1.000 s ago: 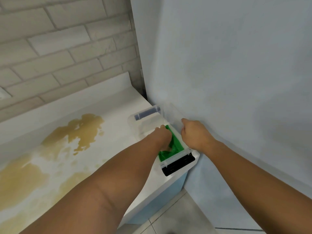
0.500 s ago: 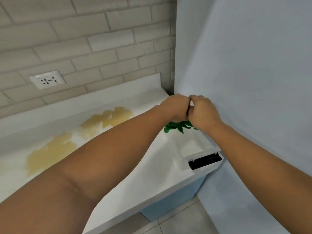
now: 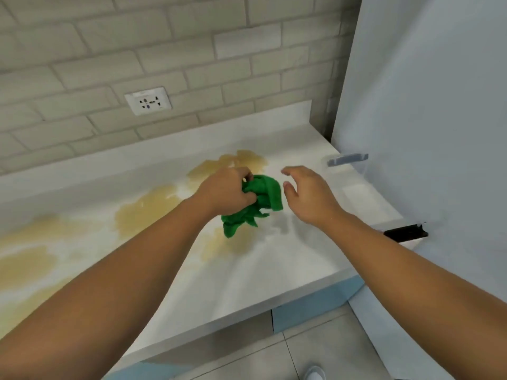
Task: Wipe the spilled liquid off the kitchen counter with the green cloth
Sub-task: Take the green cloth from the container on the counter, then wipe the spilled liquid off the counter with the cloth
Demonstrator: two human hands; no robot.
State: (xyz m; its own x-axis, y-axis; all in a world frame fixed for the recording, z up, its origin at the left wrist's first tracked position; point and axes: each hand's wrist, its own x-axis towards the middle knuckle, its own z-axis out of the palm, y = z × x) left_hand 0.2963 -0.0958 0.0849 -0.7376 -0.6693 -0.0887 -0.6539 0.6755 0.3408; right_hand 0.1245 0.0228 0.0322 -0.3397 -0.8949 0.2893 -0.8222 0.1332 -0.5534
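My left hand (image 3: 226,192) grips a crumpled green cloth (image 3: 253,202), holding it a little above the white counter (image 3: 274,270). Loose folds of the cloth hang below the fist. My right hand (image 3: 307,193) hovers just right of the cloth with relaxed fingers and holds nothing. Yellowish-brown spilled liquid (image 3: 142,207) spreads in patches over the counter, from behind my left hand out to the far left edge of the view.
A clear plastic box (image 3: 354,174) with grey and black latches stands at the counter's right end against a pale blue-grey wall (image 3: 425,133). A brick backsplash carries a white socket (image 3: 148,101). Tiled floor (image 3: 301,352) lies below the counter's front edge.
The cloth has come out of the clear box and moved left over the spill. My right hand has let go of it and opened. The view has swung left.
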